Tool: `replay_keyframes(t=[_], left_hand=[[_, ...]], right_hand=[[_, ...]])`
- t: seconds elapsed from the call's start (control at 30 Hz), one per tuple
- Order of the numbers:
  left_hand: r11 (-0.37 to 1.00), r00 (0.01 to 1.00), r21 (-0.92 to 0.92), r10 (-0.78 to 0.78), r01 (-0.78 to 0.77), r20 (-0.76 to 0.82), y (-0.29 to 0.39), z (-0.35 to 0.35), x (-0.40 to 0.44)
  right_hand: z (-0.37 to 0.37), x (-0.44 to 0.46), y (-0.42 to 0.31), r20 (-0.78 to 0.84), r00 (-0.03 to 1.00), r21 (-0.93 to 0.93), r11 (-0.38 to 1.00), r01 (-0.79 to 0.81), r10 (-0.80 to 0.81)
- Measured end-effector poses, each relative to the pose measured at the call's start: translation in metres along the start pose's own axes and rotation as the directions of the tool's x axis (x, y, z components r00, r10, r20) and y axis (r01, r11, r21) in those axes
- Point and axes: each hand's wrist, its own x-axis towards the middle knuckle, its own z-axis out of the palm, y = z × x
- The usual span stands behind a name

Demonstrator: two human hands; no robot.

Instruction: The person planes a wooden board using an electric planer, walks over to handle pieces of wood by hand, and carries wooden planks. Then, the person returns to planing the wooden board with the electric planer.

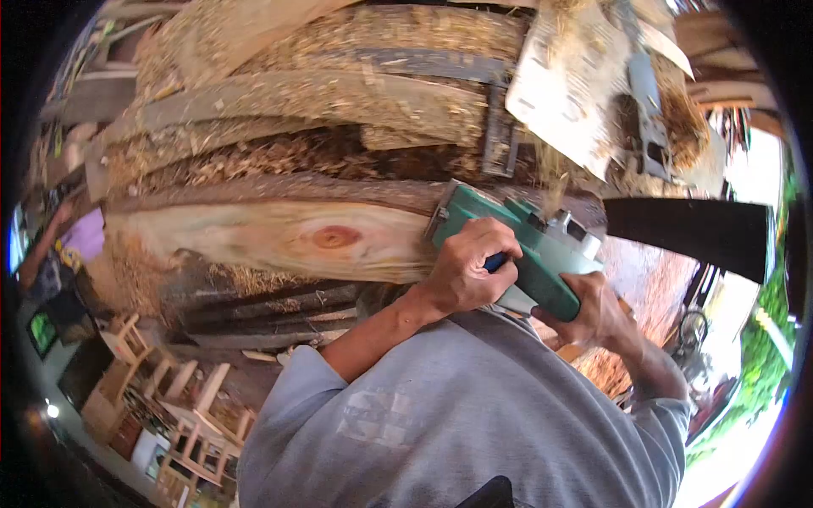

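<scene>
A green electric planer (529, 254) rests on the right part of a pale wooden board (254, 237) that has a reddish-brown knot. My left hand (476, 264) is closed round the dark front knob of the planer. Further right, my right hand (593, 309) grips its rear handle. Blurred shavings rise from beside the planer's silver part. The underside of the planer and the wood beneath it are hidden.
Shaving-covered planks (322, 97) lie beyond the board. A white metal sheet (563, 85) and a grey clamp-like tool (652, 148) are at upper right. A dark flat bar (694, 233) extends right. Wooden stools (199, 406) stand lower left; another person (59, 262) is far left.
</scene>
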Motion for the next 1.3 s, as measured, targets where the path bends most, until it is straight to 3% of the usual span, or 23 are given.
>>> replay_keyframes(t=[0.37,0.43,0.5,0.57,0.7,0.73,0.77,0.8,0.87,0.9,0.97,1.03,1.1,1.17,1.2,1.27,1.3], left_hand=[[0.999,0.983,-0.045,-0.018,0.01,-0.18,-0.009,-0.198,-0.038],[0.999,0.98,-0.03,0.01,-0.016,-0.199,-0.011,-0.237,-0.038],[0.999,0.983,-0.04,-0.032,0.025,-0.182,-0.011,-0.283,-0.042],[0.997,0.984,-0.072,-0.017,0.004,-0.176,-0.014,-0.316,-0.045],[0.998,0.968,0.049,0.04,-0.029,-0.248,-0.022,-0.383,-0.052],[0.997,0.965,0.077,0.031,-0.012,-0.26,-0.023,-0.402,-0.056],[0.994,0.962,0.109,0.023,0.007,-0.273,-0.024,-0.422,-0.06],[0.991,0.948,0.125,-0.006,0.048,-0.32,-0.021,-0.441,-0.064],[0.977,0.908,0.156,-0.071,0.148,-0.414,-0.018,-0.479,-0.075],[0.964,0.882,0.169,-0.105,0.203,-0.46,-0.019,-0.498,-0.079],[0.953,0.813,0.11,-0.177,0.282,-0.554,-0.022,-0.526,-0.085],[0.949,0.811,0.107,-0.19,0.295,-0.553,-0.029,-0.55,-0.094],[0.944,0.806,0.106,-0.203,0.311,-0.555,-0.023,-0.533,-0.094],[0.88,0.759,0.242,-0.179,0.408,-0.626,-0.005,-0.494,-0.093],[0.907,0.769,0.155,-0.23,0.391,-0.596,-0.017,-0.482,-0.098],[0.942,0.745,0.085,-0.199,0.323,-0.636,-0.009,-0.406,-0.091],[0.957,0.785,0.098,-0.162,0.272,-0.598,-0.016,-0.376,-0.089]], right_hand=[[0.086,0.085,-0.177,0.091,0.994,-0.149,0.986,0.076,-0.063],[0.104,0.098,-0.204,0.022,0.989,-0.091,0.985,0.148,-0.147],[0.123,0.118,-0.248,0.043,0.998,-0.154,0.987,0.056,-0.05],[0.133,0.132,-0.274,0.058,0.995,-0.187,0.978,0.088,-0.079],[0.167,0.165,-0.318,0.009,0.967,-0.085,0.963,0.255,-0.255],[0.175,0.174,-0.335,0.048,0.979,-0.149,0.967,0.205,-0.2],[0.187,0.188,-0.343,0.037,0.945,-0.08,0.942,0.326,-0.324],[0.19,0.191,-0.371,0.108,0.968,-0.154,0.958,0.242,-0.227],[0.23,0.216,-0.382,-0.07,0.829,0.107,0.822,0.559,-0.555],[0.255,0.237,-0.39,-0.045,0.801,0.103,0.795,0.598,-0.597],[0.274,0.234,-0.418,0.026,0.856,0.178,0.845,0.504,-0.516],[0.294,0.235,-0.423,-0.012,0.828,0.246,0.801,0.545,-0.56],[0.289,0.226,-0.405,-0.013,0.816,0.23,0.792,0.565,-0.578],[0.282,0.212,-0.384,-0.005,0.809,0.189,0.794,0.578,-0.588],[0.27,0.2,-0.363,0.005,0.813,0.161,0.803,0.573,-0.582],[0.238,0.174,-0.317,0.065,0.824,0.129,0.824,0.552,-0.563],[0.222,0.16,-0.289,0.034,0.819,0.157,0.812,0.562,-0.573]])
